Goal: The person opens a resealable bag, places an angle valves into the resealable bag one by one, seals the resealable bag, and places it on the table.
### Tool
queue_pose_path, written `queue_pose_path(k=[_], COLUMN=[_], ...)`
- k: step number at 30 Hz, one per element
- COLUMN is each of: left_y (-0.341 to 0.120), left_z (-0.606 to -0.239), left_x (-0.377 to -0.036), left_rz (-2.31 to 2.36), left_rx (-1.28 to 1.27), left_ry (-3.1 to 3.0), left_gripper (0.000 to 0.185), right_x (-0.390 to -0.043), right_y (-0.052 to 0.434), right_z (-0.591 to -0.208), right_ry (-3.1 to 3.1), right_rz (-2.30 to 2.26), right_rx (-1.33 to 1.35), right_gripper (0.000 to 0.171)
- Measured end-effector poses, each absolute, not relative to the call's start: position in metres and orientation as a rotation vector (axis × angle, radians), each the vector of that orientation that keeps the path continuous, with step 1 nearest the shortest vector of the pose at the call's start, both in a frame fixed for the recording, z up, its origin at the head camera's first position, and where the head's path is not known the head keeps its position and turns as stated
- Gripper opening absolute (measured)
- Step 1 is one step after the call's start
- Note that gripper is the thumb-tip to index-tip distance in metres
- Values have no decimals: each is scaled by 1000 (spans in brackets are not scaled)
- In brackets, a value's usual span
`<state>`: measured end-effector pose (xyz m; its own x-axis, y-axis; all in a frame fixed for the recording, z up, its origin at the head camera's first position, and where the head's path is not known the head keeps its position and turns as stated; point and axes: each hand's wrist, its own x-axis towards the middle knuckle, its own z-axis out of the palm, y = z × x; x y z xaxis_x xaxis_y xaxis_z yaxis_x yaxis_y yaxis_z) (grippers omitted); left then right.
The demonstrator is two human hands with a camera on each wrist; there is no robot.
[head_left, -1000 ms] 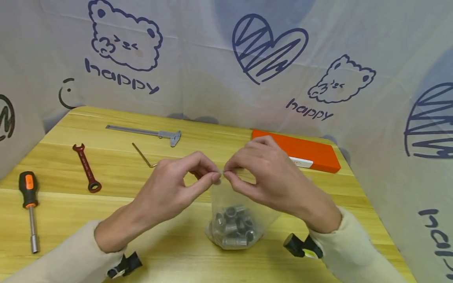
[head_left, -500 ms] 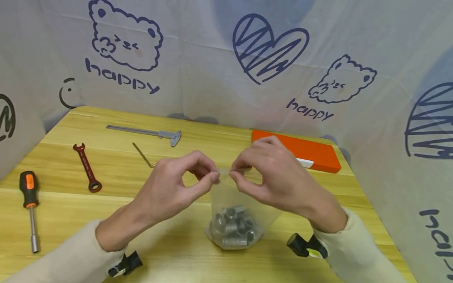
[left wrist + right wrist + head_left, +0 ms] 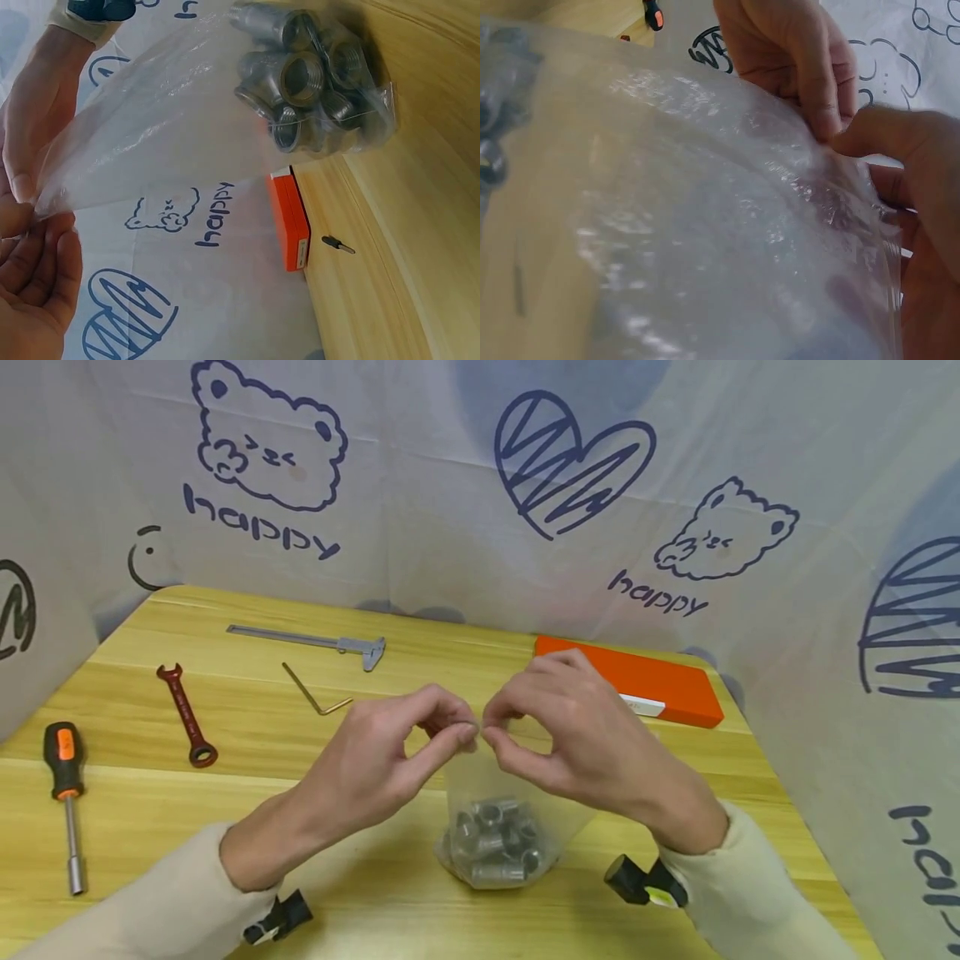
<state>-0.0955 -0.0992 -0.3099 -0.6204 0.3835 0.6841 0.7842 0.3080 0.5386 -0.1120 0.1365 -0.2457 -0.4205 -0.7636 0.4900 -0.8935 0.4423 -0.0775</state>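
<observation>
Centre of head frame: left hand [image 3: 375, 768] and right hand [image 3: 577, 743] each pinch the top edge of a clear bag [image 3: 495, 793] between thumb and forefinger, fingertips nearly meeting. Bag stands on the table [image 3: 150, 793], metal fittings [image 3: 495, 843] heaped at its bottom. Orange box [image 3: 645, 681] behind, upper right. Wrench [image 3: 186, 714] far left.

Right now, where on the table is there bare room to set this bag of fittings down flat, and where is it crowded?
Bare wood shows between the red wrench and the left hand, and along the near edge of the table left of the bag. The far left is crowded: nut driver, wrench, hex key, caliper. The orange box fills the far right.
</observation>
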Motion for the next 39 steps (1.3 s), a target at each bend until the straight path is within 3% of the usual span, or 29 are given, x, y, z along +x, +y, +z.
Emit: queue_pose_path(k=[17, 29, 35, 39], left_y=[-92, -95, -96, -96], left_z=[-308, -310, -309, -308], left_x=[-89, -89, -89, -89], left_rz=[-1280, -1280, -1279, -1285], left_rx=[-949, -884, -847, -830], left_ry=[-2113, -2117, -2135, -2140], left_gripper=[5, 2, 10, 10], right_x=[-113, -113, -112, -109], right_y=[164, 202, 226, 247], right_z=[-242, -247, -252, -255], right_ry=[-2234, -2183, -2202, -2240], right_rz=[464, 510, 503, 532], right_rx=[1491, 1485, 1418, 1368], right_gripper=[15, 6, 31, 37])
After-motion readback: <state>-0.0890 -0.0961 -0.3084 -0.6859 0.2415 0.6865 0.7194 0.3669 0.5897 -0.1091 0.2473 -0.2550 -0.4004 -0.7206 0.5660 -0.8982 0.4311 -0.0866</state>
